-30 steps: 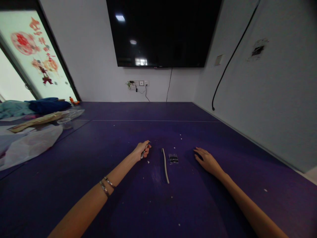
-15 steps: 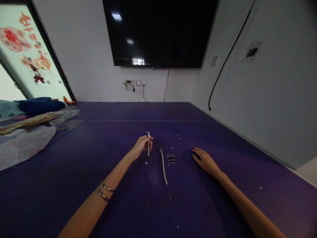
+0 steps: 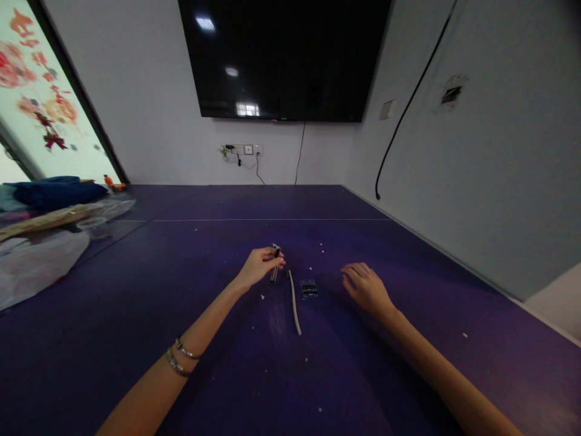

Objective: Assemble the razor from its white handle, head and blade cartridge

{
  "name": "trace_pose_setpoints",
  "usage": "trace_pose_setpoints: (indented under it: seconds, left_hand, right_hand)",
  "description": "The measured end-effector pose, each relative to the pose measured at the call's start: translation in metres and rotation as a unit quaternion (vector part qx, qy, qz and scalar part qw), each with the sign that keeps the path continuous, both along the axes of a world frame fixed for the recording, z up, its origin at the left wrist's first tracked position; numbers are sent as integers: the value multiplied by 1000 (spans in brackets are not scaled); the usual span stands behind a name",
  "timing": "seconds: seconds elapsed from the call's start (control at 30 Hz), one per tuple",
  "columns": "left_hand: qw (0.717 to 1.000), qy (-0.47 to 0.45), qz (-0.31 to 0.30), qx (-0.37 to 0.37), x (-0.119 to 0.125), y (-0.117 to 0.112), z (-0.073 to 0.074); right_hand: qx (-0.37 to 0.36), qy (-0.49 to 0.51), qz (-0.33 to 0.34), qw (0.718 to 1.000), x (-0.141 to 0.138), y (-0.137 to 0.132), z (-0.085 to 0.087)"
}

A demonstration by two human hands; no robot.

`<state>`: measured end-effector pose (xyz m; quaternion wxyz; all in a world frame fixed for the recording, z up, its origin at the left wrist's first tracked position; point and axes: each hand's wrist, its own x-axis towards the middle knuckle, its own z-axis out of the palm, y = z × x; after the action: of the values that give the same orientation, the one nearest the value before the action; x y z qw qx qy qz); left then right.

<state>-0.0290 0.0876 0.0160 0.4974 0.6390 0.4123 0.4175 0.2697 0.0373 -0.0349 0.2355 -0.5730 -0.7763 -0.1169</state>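
Observation:
My left hand [image 3: 262,266] pinches a slim silver-and-black stick, which looks like a razor [image 3: 275,272], held nearly upright above the purple surface. Its small top end pokes out over the fingers; part of the shaft is hidden by them. Just right of that hand lies a pale, slightly curved toothbrush-like stick [image 3: 294,306] with a dark tip at its far end. Beside the stick is a small clear plastic case [image 3: 309,289] with black pieces inside. Further right my right hand [image 3: 365,286] hovers open, its fingers loosely bent and holding nothing.
White crumbs [image 3: 262,297] are scattered over the purple tabletop [image 3: 218,375]. On the left lie a plastic bag [image 3: 40,266], a clear cup [image 3: 93,227] and blue cloth [image 3: 59,192]. A black cable [image 3: 408,109] hangs down the right wall; a television [image 3: 285,60] is mounted ahead.
The razor-like stick has turned in my left fingers and now shows its dark side. My right hand has lifted a little, its fingers more bent. The whole view has shifted slightly.

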Motion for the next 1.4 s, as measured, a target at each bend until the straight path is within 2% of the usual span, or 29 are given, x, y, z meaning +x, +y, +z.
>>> trace_pose_setpoints:
  seconds: [0.07,0.13,0.17,0.3,0.5,0.67,0.8,0.87,1.0,1.07,1.13,1.23,1.4]
  left_hand:
    - [1000,-13,-6,11,1,-1,1]
    - [1000,-21,-7,22,2,-2,2]
    - [999,-23,-5,27,3,-3,3]
    - [999,-21,11,49,3,-7,7]
    - [996,-12,23,86,3,-9,6]
    - [991,18,42,124,2,-13,8]
    - [986,35,41,158,2,-18,12]
    - [983,42,34,173,2,-20,14]
    - [981,54,23,183,4,-27,19]
    - [983,49,13,178,4,-32,22]
    - [982,54,11,179,4,-36,24]
    - [980,67,22,186,3,-41,24]
    - [979,67,34,191,2,-45,21]
  right_hand:
    - [-80,21,-10,997,-31,-15,17]
    - [-179,18,12,984,-64,-28,27]
    - [-205,9,27,978,-79,-33,30]
    - [-233,-50,32,971,-122,-42,30]
    - [-226,-80,-21,971,-140,-31,18]
    - [-224,-65,-18,972,-135,-28,18]
    - [-214,-6,-3,977,-110,-27,38]
    - [-209,45,33,976,-91,-22,51]
    - [-129,153,105,974,-52,-10,71]
    - [-84,199,109,970,-37,-6,77]
    - [-69,232,103,965,-27,-6,83]
    - [-82,248,123,957,-24,-13,93]
    - [-68,194,216,955,-41,-28,104]
